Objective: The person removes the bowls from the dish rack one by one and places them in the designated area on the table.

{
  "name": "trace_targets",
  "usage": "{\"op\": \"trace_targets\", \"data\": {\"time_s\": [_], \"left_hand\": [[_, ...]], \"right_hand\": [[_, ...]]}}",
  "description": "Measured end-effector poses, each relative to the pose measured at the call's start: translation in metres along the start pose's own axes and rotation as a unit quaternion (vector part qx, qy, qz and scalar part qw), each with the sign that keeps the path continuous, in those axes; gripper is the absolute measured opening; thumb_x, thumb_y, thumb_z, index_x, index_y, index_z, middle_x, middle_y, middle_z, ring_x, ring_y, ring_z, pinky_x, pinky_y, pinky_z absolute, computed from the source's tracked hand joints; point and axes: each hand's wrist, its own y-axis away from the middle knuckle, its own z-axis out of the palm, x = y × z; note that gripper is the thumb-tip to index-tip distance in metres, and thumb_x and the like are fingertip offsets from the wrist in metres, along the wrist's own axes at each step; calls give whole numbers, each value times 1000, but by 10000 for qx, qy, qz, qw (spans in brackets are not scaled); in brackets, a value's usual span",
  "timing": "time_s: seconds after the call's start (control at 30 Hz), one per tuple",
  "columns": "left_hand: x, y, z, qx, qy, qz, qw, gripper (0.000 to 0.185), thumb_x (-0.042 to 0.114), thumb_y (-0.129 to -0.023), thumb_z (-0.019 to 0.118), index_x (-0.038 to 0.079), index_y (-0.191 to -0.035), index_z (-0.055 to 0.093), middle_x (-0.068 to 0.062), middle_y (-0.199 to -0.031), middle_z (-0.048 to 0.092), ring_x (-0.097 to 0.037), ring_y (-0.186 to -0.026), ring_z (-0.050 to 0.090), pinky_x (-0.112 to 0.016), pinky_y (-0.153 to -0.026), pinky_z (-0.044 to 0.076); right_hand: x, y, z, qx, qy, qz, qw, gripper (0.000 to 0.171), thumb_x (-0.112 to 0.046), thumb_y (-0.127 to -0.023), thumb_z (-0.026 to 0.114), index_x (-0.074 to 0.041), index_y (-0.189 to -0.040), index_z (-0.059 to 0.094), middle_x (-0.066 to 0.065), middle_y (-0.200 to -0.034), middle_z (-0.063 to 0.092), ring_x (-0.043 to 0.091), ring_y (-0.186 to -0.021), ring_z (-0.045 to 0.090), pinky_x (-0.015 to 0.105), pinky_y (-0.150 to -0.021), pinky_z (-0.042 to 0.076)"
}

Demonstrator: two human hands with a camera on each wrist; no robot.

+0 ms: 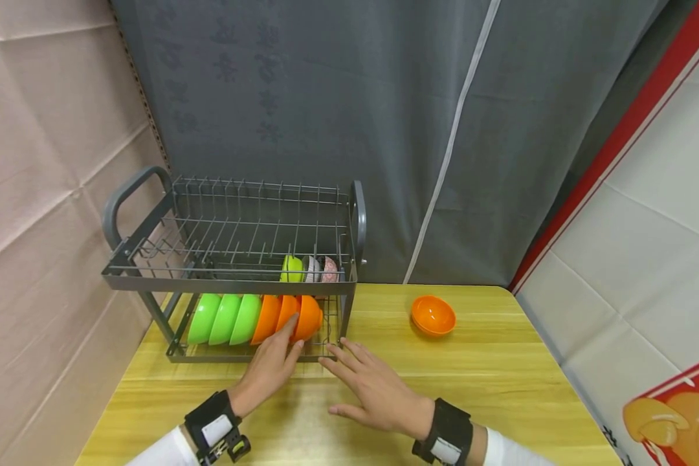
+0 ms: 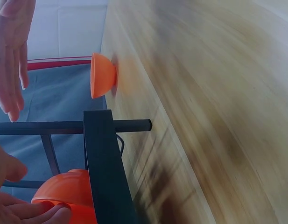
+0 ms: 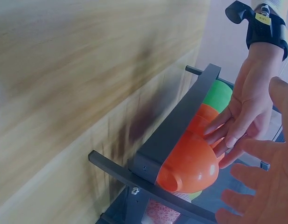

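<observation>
In the head view, three green bowls (image 1: 225, 320) and three orange bowls (image 1: 310, 318) stand on edge in a row on the dish rack's lower tier. My left hand (image 1: 270, 366) reaches to the orange ones with extended fingers. The right wrist view shows its fingertips at the rightmost orange bowl (image 3: 193, 161), and the left wrist view shows them at the rim. My right hand (image 1: 378, 391), fingers spread and holding nothing, hovers by the front right corner of the dish rack (image 1: 227, 285).
Another orange bowl (image 1: 433, 315) stands upright on the wooden table (image 1: 489, 362), right of the rack. Behind the rack's upper front bar are a small lime-green bowl (image 1: 292, 268) and patterned dishes (image 1: 329, 270). A grey curtain (image 1: 408, 129) hangs at the back; a pale cloth wall (image 1: 41, 194) borders the left.
</observation>
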Motion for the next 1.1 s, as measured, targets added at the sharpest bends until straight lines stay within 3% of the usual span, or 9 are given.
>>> {"op": "trace_targets", "data": {"time_s": [0.07,0.13,0.23,0.37,0.53,0.67,0.77,0.93,1.1], "left_hand": [[0,-2,1,27,45,-3,10000,59,16,-101,61,-2,-153,39,-21,-110,73,-31,-95,72,-43,-82,62],[0,-4,2,50,109,-47,9999,57,14,-100,62,-2,-152,41,-15,-89,73,-26,-87,72,-37,-74,62],[0,-8,4,89,249,-160,9995,55,12,-100,62,-3,-150,44,-19,-93,74,-29,-89,74,-34,-71,62],[-1,-13,6,214,466,-333,9981,51,9,-99,63,-5,-146,49,-26,-130,67,-35,-108,73,-39,-81,64],[-3,-17,10,268,416,-401,9980,42,5,-96,65,-7,-136,58,-25,-121,71,-32,-102,74,-37,-77,64],[-5,-19,13,326,238,-357,9985,35,4,-94,68,-9,-127,65,-24,-112,75,-21,-79,74,-31,-66,61],[-6,-20,14,392,224,-320,9985,31,2,-94,68,-8,-123,67,-23,-107,76,-17,-72,70,-30,-63,60],[-5,-21,15,523,274,-232,9980,28,1,-94,67,-8,-120,68,-22,-105,77,-26,-85,75,-40,-75,63],[2,-21,12,529,445,-184,9974,29,2,-94,67,-8,-121,68,-23,-106,76,-31,-93,75,-42,-78,63]], "right_hand": [[0,-1,-1,-49,-12,35,10000,77,-70,-99,37,-25,-160,29,5,-168,28,33,-154,31,49,-123,36],[0,-2,-2,-84,-46,47,9999,76,-69,-99,37,-25,-160,30,5,-168,28,32,-154,31,49,-122,36],[0,-3,-3,-129,-101,65,9998,75,-69,-99,36,-27,-161,28,5,-168,28,32,-154,30,49,-122,36],[0,-4,-3,-114,-99,41,9999,75,-69,-99,36,-28,-161,26,4,-168,28,32,-154,31,49,-122,36],[0,-5,-4,-60,-58,-23,10000,75,-69,-99,36,-27,-161,28,6,-167,31,33,-153,33,49,-121,37],[-1,-5,-5,-60,-65,-19,10000,74,-69,-99,35,-27,-161,28,6,-167,31,33,-153,33,51,-121,38],[-1,-5,-5,-78,-68,10,9999,75,-70,-99,35,-27,-160,29,5,-167,30,32,-153,32,50,-121,37],[-1,-6,-6,-85,-31,12,10000,75,-70,-99,36,-25,-159,33,4,-168,28,32,-154,31,50,-122,36],[-1,-8,-10,-87,22,-22,10000,76,-69,-99,37,-24,-159,33,6,-168,27,33,-154,29,51,-122,36]]}}
